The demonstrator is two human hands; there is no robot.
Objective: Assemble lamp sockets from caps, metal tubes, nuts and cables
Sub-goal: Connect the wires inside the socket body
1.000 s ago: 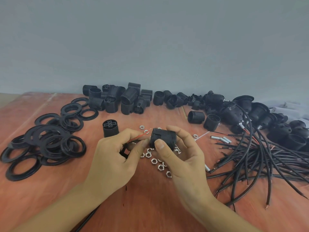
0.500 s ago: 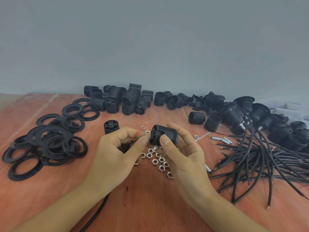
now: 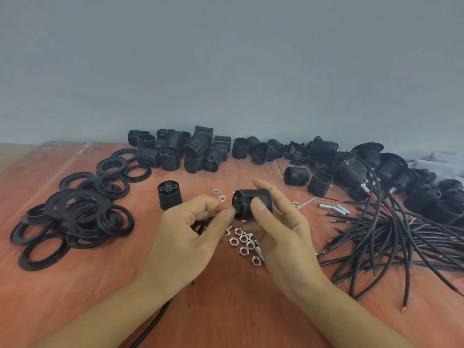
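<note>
Now gripping socket in curled fingers of right hand, above nuts on table. Pinching red wire with left hand, just left of socket.

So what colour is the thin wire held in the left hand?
Red: the wire in the left hand shows best in the head view.

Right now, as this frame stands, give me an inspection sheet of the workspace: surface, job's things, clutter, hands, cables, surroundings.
Surface: reddish-brown table.
Job's things: socket body held above loose nuts; metal tubes to the right; black rings piled on the left; socket heap along the back.
Clutter: white items at far right, too blurred to identify.
Hands: left hand pinches the red wire; right hand grips the socket body.
Cables: black cable bundle on the right; single cable under the left forearm.
Surroundings: plain grey wall.
</note>
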